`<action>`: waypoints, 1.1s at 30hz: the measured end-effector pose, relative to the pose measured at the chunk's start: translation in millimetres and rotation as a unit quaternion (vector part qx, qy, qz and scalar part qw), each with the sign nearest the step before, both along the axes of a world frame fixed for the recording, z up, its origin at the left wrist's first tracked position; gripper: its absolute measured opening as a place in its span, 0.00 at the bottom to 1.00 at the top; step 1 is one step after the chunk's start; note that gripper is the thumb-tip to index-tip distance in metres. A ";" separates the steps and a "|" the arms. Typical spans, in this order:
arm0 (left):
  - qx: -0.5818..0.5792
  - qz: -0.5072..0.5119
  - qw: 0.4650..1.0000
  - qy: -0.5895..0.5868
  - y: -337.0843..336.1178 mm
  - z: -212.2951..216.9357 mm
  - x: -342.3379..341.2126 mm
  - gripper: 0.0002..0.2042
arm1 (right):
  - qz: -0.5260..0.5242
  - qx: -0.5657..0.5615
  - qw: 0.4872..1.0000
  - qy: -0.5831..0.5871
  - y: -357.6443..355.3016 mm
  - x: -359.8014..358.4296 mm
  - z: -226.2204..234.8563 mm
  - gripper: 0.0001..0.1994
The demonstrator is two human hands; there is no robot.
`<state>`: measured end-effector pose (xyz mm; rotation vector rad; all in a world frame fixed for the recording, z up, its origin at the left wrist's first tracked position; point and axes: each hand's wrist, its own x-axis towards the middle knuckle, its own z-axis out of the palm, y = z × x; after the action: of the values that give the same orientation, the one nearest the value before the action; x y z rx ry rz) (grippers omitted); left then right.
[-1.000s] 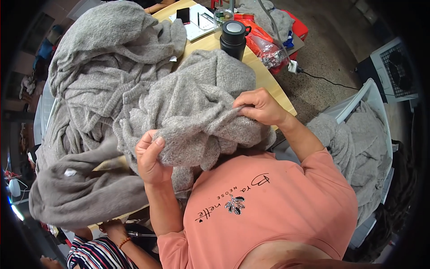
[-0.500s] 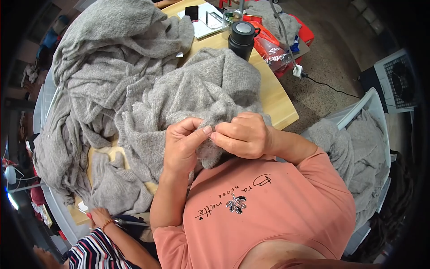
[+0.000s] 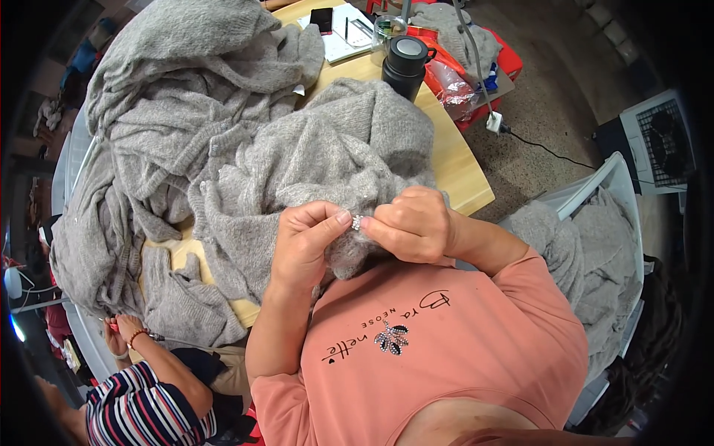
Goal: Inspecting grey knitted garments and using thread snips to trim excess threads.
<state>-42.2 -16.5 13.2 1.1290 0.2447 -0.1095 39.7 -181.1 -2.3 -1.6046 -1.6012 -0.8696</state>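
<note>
A grey knitted garment (image 3: pixel 320 160) lies bunched on the table in front of me, its near edge drawn up towards my chest. My left hand (image 3: pixel 303 236) is closed on that edge, thumb and fingers pinching the knit. Close against it, my right hand (image 3: pixel 410 227) has its fingers curled in and also grips the fabric. A small sparkling, silvery button-like piece (image 3: pixel 357 222) shows between the two thumbs. Whether a needle or thread is there is too small to tell.
More grey knitwear (image 3: pixel 178 97) is heaped at the left of the wooden table (image 3: pixel 465 175). A black flask (image 3: pixel 404 68), a clear cup (image 3: pixel 385 33) and a phone (image 3: pixel 321 20) stand or lie at the back. A bin of knitwear (image 3: pixel 625 215) is at right; a striped-sleeved co-worker (image 3: pixel 149 409) works lower left.
The silvery piece now shows between my thumbs, where knit covered it before. My hands have barely shifted. The co-worker's hands have moved left, away from the small grey piece.
</note>
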 end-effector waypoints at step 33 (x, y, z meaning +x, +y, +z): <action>0.226 0.170 0.953 -0.107 -8.1 -23.3 -18.2 0.06 | 0.121 -0.034 0.952 0.278 29.8 7.1 -18.7 0.09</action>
<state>-60.5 -24.5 -10.1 1.5234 0.2752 0.3918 46.9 -151.3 -21.0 -1.4838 -1.3833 -0.2009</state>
